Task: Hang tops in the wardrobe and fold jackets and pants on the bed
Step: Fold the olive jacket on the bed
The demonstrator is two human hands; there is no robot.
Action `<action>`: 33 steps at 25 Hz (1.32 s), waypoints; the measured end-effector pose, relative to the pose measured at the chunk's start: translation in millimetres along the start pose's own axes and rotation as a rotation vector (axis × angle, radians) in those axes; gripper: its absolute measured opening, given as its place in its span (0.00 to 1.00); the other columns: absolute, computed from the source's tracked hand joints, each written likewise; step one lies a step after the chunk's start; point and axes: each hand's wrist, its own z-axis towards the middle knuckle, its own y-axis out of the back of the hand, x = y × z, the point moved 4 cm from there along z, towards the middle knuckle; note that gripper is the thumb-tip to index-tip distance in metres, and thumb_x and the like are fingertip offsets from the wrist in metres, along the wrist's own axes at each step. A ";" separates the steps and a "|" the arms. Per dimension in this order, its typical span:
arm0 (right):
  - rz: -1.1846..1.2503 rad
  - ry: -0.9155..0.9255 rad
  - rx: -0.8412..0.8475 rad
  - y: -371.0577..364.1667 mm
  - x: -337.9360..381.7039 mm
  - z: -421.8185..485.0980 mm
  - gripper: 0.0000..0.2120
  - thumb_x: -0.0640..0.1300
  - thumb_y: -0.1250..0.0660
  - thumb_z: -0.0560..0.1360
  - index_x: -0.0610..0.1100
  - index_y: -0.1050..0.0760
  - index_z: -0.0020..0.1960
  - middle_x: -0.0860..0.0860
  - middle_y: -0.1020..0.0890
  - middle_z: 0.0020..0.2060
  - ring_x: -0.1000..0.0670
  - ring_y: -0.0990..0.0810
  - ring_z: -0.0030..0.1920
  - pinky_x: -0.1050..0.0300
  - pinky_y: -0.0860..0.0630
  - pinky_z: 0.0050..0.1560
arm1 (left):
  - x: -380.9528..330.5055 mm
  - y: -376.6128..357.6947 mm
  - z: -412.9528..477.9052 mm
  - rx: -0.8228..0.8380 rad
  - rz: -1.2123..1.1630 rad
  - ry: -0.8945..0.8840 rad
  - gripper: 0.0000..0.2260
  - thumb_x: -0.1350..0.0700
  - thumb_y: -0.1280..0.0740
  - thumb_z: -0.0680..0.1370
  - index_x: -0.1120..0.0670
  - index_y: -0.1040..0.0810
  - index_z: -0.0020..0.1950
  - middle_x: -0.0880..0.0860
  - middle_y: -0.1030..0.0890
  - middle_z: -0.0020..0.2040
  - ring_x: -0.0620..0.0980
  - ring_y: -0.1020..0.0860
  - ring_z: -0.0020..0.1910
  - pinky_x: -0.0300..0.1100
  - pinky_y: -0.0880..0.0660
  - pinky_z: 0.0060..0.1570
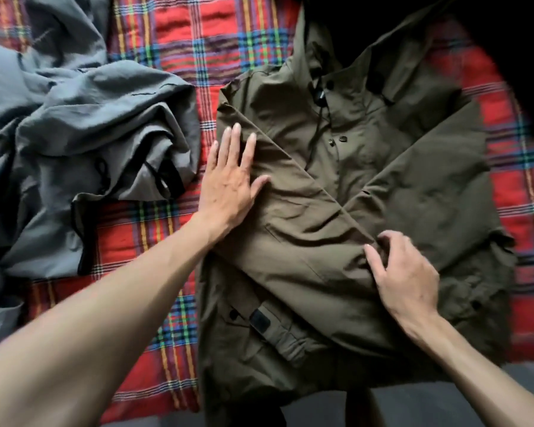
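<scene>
The olive-green, matte woven jacket (pixel 383 167) lies front-up on the red plaid blanket (pixel 198 41), sleeves crossed. The left hand (pixel 228 186) presses flat on its left edge; the right hand (pixel 404 272) pinches a sleeve fold at its middle. A crumpled grey garment (pixel 90 118) lies beside it. The hood end sinks into shadow.

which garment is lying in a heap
The grey garment, bunched up on the left of the plaid blanket. The olive jacket lies spread flat with both sleeves folded across its front.
</scene>
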 end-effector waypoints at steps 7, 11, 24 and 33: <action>0.020 -0.040 -0.129 -0.4 -34.1 20.7 0.14 0.55 0.40 0.78 0.46 0.25 0.55 0.42 0.19 0.47 0.37 0.21 0.49 0.46 0.27 0.48 | 8.3 -4.3 63.6 0.130 0.021 0.167 0.37 0.34 0.51 0.80 0.56 0.54 0.80 0.67 0.55 0.79 0.63 0.56 0.79 0.55 0.56 0.77; 0.026 0.223 -0.218 -24.2 15.4 0.7 0.26 0.53 0.40 0.76 0.43 0.30 0.71 0.41 0.30 0.69 0.40 0.33 0.70 0.41 0.40 0.73 | -14.9 16.5 45.5 -0.039 -0.007 0.087 0.35 0.37 0.48 0.81 0.59 0.49 0.80 0.68 0.51 0.78 0.64 0.51 0.78 0.58 0.52 0.76; -0.199 0.093 0.050 -51.4 -103.0 -45.0 0.31 0.58 0.50 0.79 0.46 0.42 0.79 0.47 0.41 0.78 0.45 0.44 0.78 0.40 0.45 0.76 | -21.4 -24.4 4.9 0.083 0.149 -0.044 0.37 0.32 0.53 0.78 0.52 0.49 0.80 0.69 0.49 0.78 0.67 0.50 0.77 0.59 0.53 0.76; -0.062 0.504 -0.044 -63.7 36.3 37.6 0.33 0.59 0.41 0.76 0.47 0.40 0.77 0.43 0.40 0.77 0.43 0.44 0.77 0.45 0.52 0.77 | 4.8 -12.4 71.2 0.004 -0.006 0.233 0.38 0.34 0.51 0.80 0.59 0.55 0.80 0.73 0.53 0.76 0.68 0.54 0.77 0.57 0.57 0.76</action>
